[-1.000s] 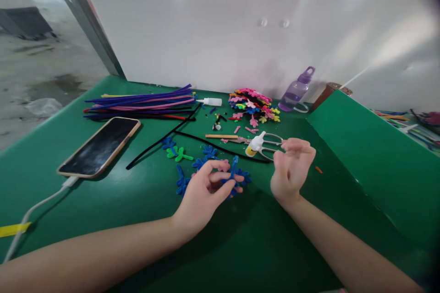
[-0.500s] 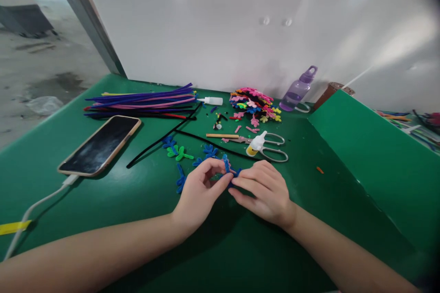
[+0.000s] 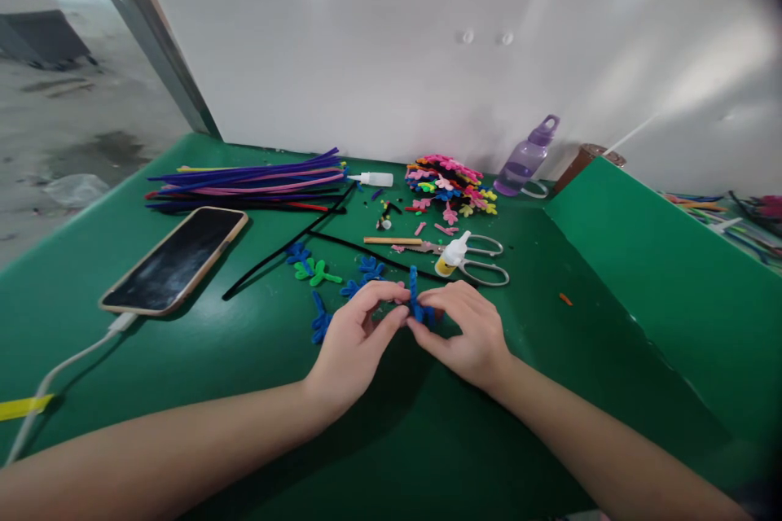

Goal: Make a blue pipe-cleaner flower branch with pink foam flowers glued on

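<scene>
Between my fingertips is a blue pipe-cleaner piece (image 3: 416, 305), with one stem standing upright. My left hand (image 3: 358, 334) pinches it from the left, and my right hand (image 3: 467, 330) grips it from the right. Just left of my hands lie blue pipe-cleaner shapes (image 3: 318, 317) and a green one (image 3: 325, 273). Beyond my right hand, a small white glue bottle (image 3: 453, 254) rests on the scissors (image 3: 485, 270). A long black pipe cleaner (image 3: 379, 256) runs behind my hands.
A phone (image 3: 177, 260) with a cable lies left on the green table (image 3: 257, 440). Behind are bundled pipe cleaners (image 3: 257, 186), another glue bottle (image 3: 376, 179), a pile of colourful shapes (image 3: 449, 183) and a purple bottle (image 3: 525, 159). A green panel (image 3: 660, 285) stands right.
The blue piece has turned between my fingers, and its stem now points straight up. My right hand's fingers have shifted around it. The view has moved slightly.
</scene>
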Demonstrator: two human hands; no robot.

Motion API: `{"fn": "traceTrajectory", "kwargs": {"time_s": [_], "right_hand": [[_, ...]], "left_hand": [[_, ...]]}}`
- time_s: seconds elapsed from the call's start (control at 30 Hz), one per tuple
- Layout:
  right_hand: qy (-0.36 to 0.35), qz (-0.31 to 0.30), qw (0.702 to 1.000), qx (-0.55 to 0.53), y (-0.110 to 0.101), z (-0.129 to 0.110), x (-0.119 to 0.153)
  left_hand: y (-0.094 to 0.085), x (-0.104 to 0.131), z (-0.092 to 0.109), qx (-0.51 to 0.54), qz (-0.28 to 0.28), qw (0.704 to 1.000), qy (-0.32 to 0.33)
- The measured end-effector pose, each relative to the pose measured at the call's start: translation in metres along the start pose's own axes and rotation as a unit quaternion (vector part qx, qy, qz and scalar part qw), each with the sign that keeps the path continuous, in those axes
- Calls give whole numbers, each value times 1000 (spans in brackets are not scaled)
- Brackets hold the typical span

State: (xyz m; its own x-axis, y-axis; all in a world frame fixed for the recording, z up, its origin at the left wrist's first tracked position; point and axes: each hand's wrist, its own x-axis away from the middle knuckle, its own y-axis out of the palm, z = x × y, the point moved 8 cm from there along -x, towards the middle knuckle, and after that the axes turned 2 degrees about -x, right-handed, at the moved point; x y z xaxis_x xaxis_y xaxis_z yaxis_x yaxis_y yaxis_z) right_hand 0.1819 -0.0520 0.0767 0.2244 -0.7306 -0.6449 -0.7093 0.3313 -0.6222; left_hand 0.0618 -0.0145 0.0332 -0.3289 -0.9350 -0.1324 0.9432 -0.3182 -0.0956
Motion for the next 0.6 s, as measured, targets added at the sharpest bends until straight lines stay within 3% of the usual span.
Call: {"fn": "traceTrajectory", "kwargs": {"time_s": [0.13, 0.5, 0.6], "right_hand": [[65, 4, 997, -32, -1, 10, -2], [119, -49, 988, -84, 4, 23, -1], [146, -23, 985, -85, -3, 35, -2]], "left_hand": [[-3, -7, 4, 5, -16, 1000, 19], [-1, -27, 12, -105, -134, 985, -40], [-9, -36, 12, -165, -163, 970, -78]]}}
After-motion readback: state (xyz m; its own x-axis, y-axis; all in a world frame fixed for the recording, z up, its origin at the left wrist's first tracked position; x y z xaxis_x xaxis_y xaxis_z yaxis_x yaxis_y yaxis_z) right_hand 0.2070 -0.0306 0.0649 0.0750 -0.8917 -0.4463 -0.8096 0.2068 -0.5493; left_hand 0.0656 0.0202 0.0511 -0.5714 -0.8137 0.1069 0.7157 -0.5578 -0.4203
